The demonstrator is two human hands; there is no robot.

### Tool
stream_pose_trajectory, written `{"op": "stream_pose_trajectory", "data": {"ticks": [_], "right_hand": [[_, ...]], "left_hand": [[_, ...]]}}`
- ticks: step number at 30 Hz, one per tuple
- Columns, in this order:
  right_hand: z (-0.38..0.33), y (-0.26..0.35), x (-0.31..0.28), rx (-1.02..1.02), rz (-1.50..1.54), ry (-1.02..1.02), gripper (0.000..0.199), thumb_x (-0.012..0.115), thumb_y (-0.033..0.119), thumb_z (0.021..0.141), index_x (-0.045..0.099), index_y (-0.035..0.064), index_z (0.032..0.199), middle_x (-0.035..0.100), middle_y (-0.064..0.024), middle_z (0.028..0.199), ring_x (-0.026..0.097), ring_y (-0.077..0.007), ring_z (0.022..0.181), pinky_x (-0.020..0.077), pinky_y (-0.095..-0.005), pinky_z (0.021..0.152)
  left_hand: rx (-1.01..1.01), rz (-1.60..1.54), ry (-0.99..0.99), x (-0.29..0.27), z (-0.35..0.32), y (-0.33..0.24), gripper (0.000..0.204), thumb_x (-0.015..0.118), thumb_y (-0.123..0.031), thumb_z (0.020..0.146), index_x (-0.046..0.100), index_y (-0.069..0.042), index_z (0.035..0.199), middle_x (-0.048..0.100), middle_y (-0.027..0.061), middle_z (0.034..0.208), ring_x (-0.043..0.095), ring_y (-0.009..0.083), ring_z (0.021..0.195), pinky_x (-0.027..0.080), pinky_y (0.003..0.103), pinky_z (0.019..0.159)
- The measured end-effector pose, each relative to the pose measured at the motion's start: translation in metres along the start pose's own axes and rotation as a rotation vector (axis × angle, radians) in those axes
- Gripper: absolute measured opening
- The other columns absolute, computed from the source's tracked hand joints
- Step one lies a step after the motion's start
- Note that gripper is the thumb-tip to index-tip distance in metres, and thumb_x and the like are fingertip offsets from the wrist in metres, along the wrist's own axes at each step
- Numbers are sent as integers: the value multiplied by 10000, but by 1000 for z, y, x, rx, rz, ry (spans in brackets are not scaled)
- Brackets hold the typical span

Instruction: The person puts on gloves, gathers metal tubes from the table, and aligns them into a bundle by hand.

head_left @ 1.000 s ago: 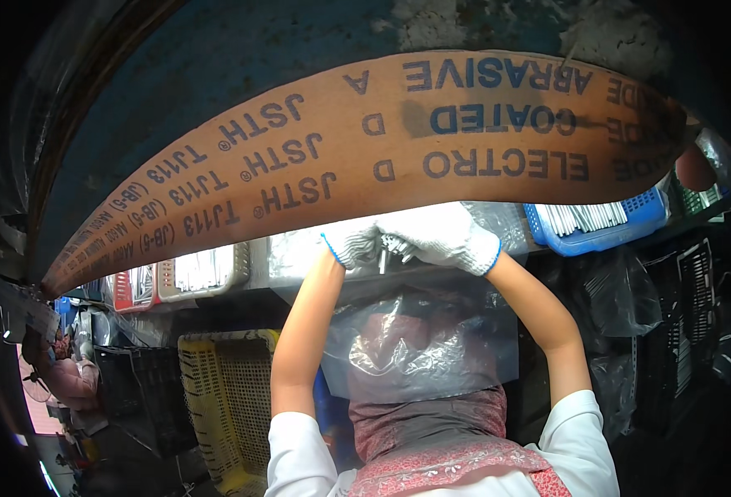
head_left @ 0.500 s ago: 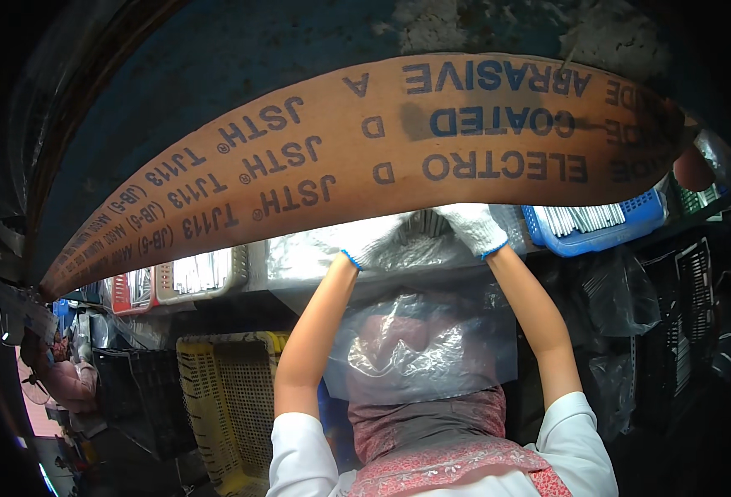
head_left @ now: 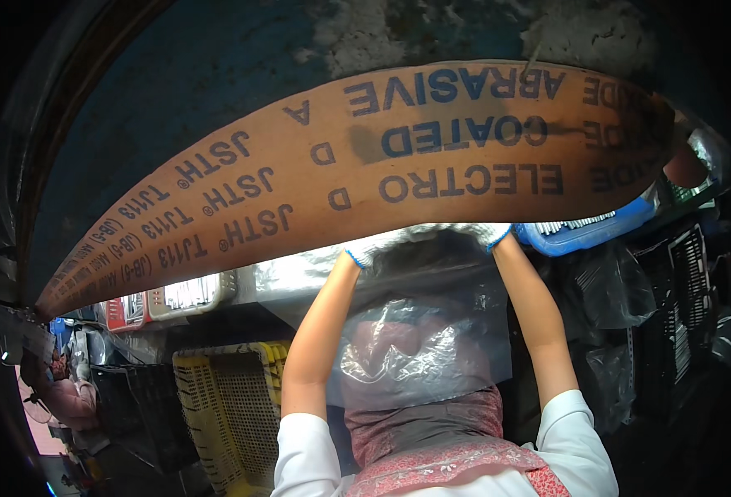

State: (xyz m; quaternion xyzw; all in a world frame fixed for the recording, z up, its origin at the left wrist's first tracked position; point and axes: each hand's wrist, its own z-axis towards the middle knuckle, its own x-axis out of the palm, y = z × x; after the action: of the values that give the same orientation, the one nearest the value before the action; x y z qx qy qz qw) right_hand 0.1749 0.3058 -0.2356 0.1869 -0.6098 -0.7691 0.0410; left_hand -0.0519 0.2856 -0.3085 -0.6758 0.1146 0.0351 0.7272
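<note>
Both gloved hands, left hand (head_left: 364, 251) and right hand (head_left: 491, 236), reach up apart, mostly hidden behind the brown abrasive belt (head_left: 365, 174); whether they grip I cannot tell. A clear plastic bag (head_left: 419, 331) hangs between the forearms. Seemingly lifting it; next needs a firm hold.

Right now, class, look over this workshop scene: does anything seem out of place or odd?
Yes. A wide brown abrasive belt arcs across the upper picture, hiding most of both gloved hands, left and right, which reach up holding a clear plastic bag. Also, a yellow crate lies tilted below.
</note>
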Motion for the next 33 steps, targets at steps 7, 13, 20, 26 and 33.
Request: {"op": "stream_pose_trajectory", "data": {"ticks": [7, 13, 20, 26, 33], "right_hand": [[1, -9, -2, 21, -24, -7, 485, 825, 281, 729, 651, 42, 1113, 682, -63, 1039, 638, -171, 978, 523, -312, 870], [2, 8, 16, 54, 94, 152, 506, 840, 289, 699, 653, 42, 1099, 682, -60, 1018, 635, -166, 968, 519, -313, 875], [-42, 84, 32, -107, -31, 346, 418, 778, 238, 723, 665, 80, 1093, 675, -52, 1018, 623, -168, 973, 502, -296, 886], [-90, 112, 49, -341, 2, 441, 421, 819, 201, 643, 673, 63, 1014, 665, -113, 1035, 633, -273, 978, 496, -364, 900], [-135, 100, 63, -339, 113, 448, 486, 809, 269, 678, 659, 37, 1077, 645, -140, 1088, 635, -301, 1021, 492, -384, 927]], "left_hand": [[89, 56, 42, 13, 1, -1, 427, 697, -130, 873, 559, 3, 1255, 607, 133, 1221, 587, 232, 1083, 515, 339, 905], [50, 2, 104, 17, -8, 5, 421, 699, -110, 862, 553, -24, 1247, 615, 99, 1165, 592, 172, 1060, 553, 300, 805], [-51, 445, 255, 19, -83, -114, 651, 783, -252, 789, 457, -71, 1323, 467, 62, 1305, 443, 190, 1211, 383, 349, 1055], [-8, 10, 344, 23, -161, -105, 561, 723, -155, 825, 481, -58, 1322, 552, 71, 1266, 542, 174, 1146, 436, 329, 1034], [-404, -733, 259, 40, -222, -111, 827, 901, -268, 585, 534, -17, 1282, 586, 102, 1263, 563, 199, 1186, 422, 357, 1063]]}}
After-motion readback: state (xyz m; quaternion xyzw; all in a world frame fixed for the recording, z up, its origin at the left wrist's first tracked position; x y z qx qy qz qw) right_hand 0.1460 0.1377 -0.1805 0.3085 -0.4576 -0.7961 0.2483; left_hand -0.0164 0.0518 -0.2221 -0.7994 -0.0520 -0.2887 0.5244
